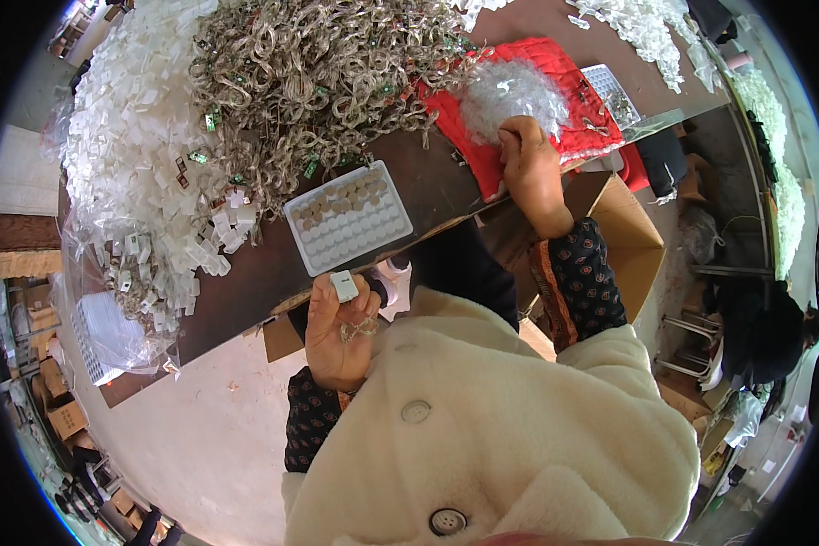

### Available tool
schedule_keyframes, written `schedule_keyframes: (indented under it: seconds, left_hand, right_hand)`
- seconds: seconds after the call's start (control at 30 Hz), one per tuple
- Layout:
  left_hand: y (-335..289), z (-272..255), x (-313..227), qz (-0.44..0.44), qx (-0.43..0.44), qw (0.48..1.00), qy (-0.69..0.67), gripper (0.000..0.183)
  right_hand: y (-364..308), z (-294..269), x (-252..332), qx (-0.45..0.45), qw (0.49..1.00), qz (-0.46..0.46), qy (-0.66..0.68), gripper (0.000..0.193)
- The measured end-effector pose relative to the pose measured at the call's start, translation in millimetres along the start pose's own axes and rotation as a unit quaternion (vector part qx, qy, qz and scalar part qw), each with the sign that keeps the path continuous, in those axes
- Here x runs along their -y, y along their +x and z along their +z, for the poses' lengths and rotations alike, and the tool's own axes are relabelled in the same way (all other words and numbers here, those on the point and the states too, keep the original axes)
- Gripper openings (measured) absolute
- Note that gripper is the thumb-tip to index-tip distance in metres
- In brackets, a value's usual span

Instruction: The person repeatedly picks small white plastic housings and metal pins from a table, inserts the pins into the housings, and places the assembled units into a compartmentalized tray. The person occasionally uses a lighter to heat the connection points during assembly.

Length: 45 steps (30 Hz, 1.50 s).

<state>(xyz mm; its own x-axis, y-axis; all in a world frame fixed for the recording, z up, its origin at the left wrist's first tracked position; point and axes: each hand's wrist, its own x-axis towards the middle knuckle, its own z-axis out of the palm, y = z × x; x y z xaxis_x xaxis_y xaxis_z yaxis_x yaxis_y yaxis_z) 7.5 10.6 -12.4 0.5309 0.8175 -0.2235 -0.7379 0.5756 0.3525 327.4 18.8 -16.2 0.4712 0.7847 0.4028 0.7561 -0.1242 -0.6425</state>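
Observation:
My left hand (335, 338) is closed around a small white plastic case (344, 286), held up between thumb and fingers near the table's front edge. A loop of thin, pale wire (359, 329) hangs across that palm. Over a red quilted cloth (464, 136), my right hand (530, 168) has its fingers curled into a pinch. It is at the near edge of a heap of fine, clear plastic pieces (514, 98); whatever the fingertips hold is too small to see. Between the hands lies a white tray (337, 249) with round wells, several holding flat, coin-like discs (346, 197).
White plastic cases (136, 127) pile up at the left. Bundled wire strings (300, 86) with small green parts heap across the table's back. A shallow tray (611, 96) lies beyond the red cloth. Below the table edge stands an open cardboard box (623, 237).

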Motion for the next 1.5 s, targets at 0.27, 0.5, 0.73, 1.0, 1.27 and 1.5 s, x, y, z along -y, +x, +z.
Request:
schedule_keyframes:
  seconds: [0.27, 0.5, 0.73, 1.0, 1.27, 1.5]
  left_hand:
    - [1, 0, -1, -0.004, 0.013, 1.0, -0.02, 0.015]
    - [-3, 0, -1, -0.005, 0.012, 1.0, -0.018, 0.014]
    - [-4, -3, -2, -0.008, 0.026, 1.0, -0.005, 0.015]
    - [-5, -4, 0, -0.012, 0.038, 0.999, 0.015, 0.013]
    - [-8, 8, 0, 0.0, 0.026, 0.999, 0.04, 0.017]
    - [-17, 15, 7, 0.031, 0.066, 0.996, 0.05, 0.019]
  right_hand:
    - [-1, -6, 5, 0.0, 0.956, 0.101, 0.276, 0.015]
    - [1, -19, 10, 0.015, 0.967, 0.129, 0.217, 0.012]
    - [1, -11, 11, -0.012, 0.969, 0.091, 0.229, 0.012]
    - [6, -20, 14, 0.023, 0.994, 0.055, 0.088, 0.008]
    - [6, -21, 21, 0.014, 0.979, 0.088, 0.186, 0.013]
    - [-48, -31, 97, 0.196, 0.92, 0.041, 0.338, 0.006]
